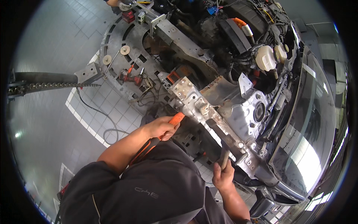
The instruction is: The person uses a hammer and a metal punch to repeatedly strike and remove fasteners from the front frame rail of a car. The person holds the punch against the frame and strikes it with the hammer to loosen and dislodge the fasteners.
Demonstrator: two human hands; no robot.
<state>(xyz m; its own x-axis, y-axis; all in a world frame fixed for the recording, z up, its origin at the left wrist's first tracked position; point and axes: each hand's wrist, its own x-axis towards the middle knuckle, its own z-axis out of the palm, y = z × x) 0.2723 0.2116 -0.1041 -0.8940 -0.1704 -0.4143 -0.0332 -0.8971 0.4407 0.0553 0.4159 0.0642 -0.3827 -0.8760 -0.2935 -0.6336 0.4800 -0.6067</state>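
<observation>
Open gap between shirt (160,179) and rail (210,115)

Found a flat grey metal platform (115,42) with a rounded edge and long dark slots, bearing two pale round discs (125,50) near a thin metal rod (112,62). Saw, farther along its top, a red and black power tool (128,77), a small tool with an orange-red handle (130,69), and, near them, a tangle of dark cord (146,98). Noticed, lower down, a tiled floor (97,98) in pale grey, crossed by a white strip (84,121), with a thin black cable (109,116) looped loosely on it.
</observation>
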